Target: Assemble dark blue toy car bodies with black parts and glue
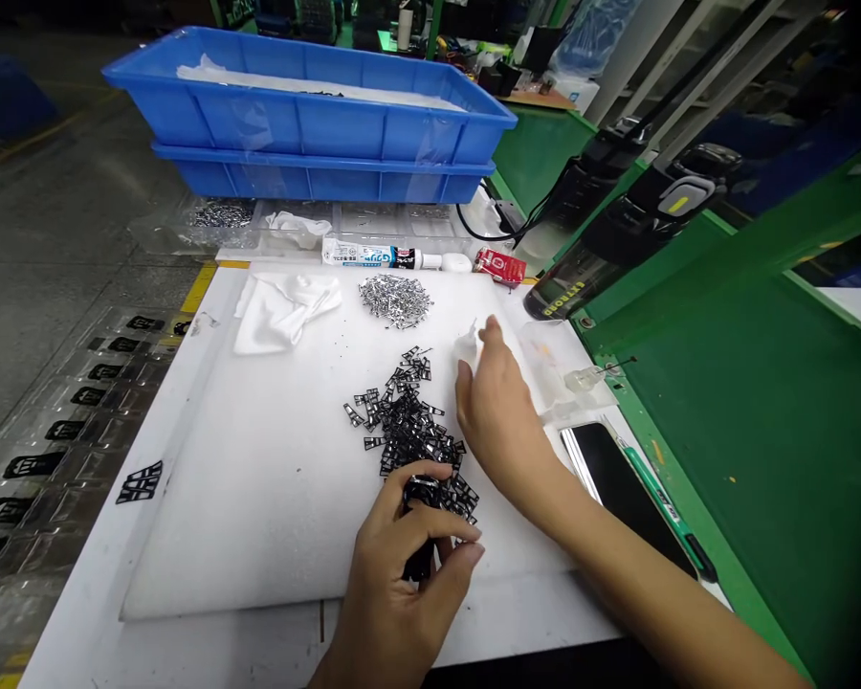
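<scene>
Wht mat (258, 459) carries blk pcs (412, 426), silver pcs (396, 300) & wht cloth (283, 311).

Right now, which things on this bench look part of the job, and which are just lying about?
Likely job:
- black part in the left hand
- pile of small black pieces
- small silver pieces, probably

Likely just lying about:
- phone
- dark bottle
- red box

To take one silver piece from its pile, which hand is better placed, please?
Probably the right hand: it is nearer the silver pile, while the left hand holds a black part. Whether the right grips the white thing beside it is unclear.
</scene>
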A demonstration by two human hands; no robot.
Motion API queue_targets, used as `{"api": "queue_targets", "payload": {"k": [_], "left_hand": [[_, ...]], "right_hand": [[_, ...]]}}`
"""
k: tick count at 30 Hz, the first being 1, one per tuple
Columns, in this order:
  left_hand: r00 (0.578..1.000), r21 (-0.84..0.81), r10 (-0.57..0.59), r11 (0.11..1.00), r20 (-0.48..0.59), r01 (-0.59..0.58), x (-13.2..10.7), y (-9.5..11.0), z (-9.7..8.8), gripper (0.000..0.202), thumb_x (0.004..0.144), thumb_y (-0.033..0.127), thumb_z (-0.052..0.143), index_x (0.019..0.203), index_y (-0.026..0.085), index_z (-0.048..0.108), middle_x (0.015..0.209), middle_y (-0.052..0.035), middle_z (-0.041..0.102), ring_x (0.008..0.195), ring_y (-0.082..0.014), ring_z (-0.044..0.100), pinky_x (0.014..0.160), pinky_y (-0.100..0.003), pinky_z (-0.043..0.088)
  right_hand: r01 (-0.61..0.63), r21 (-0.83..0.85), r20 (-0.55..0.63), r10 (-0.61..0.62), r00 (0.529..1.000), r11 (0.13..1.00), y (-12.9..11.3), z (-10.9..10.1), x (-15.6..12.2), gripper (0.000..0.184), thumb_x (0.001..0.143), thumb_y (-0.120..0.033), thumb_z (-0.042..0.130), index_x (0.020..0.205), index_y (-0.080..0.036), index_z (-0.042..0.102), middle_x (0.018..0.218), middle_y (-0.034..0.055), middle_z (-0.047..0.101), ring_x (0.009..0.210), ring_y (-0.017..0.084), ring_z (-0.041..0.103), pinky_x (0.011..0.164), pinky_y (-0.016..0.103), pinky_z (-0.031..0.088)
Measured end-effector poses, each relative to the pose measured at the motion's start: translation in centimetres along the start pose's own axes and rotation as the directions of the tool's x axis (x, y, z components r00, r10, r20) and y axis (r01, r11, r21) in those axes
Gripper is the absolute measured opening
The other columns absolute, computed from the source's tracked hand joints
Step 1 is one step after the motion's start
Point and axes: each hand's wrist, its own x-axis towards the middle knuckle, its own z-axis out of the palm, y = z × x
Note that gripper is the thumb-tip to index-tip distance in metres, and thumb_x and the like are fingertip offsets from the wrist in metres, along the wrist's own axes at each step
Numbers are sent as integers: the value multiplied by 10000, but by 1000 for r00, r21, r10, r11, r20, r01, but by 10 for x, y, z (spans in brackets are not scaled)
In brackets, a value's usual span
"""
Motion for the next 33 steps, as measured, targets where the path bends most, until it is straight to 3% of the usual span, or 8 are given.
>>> {"api": "queue_targets", "payload": {"k": [4,10,13,17,21,26,30,33], "left_hand": [[997,-82,-29,996,71,35,-1,2,-1,157,902,328,715,855,233,831,1398,-110,566,696,-132,598,558,-272,492],[993,-279,-75,955,88,97,-4,0,-3,292,771,254,876,1044,337,818,1312,-61,594,708,-94,521,621,-248,467],[984,-541,-154,822,95,180,-1,-4,-5,606,905,345,761,1459,440,536,1320,-76,635,815,-127,588,612,-201,483],[963,-830,-92,490,254,266,5,-10,-6,456,1073,334,436,1522,267,481,1359,-201,662,949,-217,695,612,-260,575],[935,-857,-80,380,345,349,7,-9,-6,403,1075,170,388,1418,159,599,1295,-201,701,1053,-244,712,774,-379,647],[907,-845,-154,330,392,421,8,-7,-10,367,1068,155,449,1382,222,628,1209,-104,739,1131,-273,729,935,-473,632],[910,-852,-131,320,395,415,10,-8,-12,327,1070,182,467,1352,228,626,1245,-101,742,1186,-308,710,913,-461,645],[908,-853,-113,312,403,418,11,-8,-13,321,1078,188,444,1340,236,624,1265,-81,741,1173,-315,715,875,-439,661]], "right_hand": [[-17,77,-127,26,991,997,-22,-45,-36,636,1041,-261,459,1616,-145,213,1476,227,525,1265,342,618,1036,559,539],[-213,364,-423,365,829,907,-14,-74,-69,312,936,-265,684,1240,-196,676,1090,104,704,957,265,705,850,441,591],[-269,493,-269,439,857,827,6,-59,-67,637,839,-323,805,1416,-222,554,1310,123,631,1228,299,618,994,485,560],[-469,610,102,523,846,639,22,-48,-62,329,883,-423,766,1146,-228,735,1167,92,728,1103,276,693,986,492,574],[-393,717,-22,582,813,576,12,-56,-55,225,935,-444,716,1033,-241,726,1131,57,724,1097,265,696,990,499,563],[-276,946,150,524,838,170,-16,-85,-33,159,880,-319,786,992,-213,747,774,-4,570,647,115,574,637,271,556],[-394,893,433,174,885,-217,-29,-103,-17,552,943,-731,512,851,-220,698,534,-52,337,441,103,323,428,265,386],[-417,842,472,95,876,-341,-36,-101,-13,717,980,-760,270,636,-216,585,476,-47,272,400,104,299,414,268,365]]}}
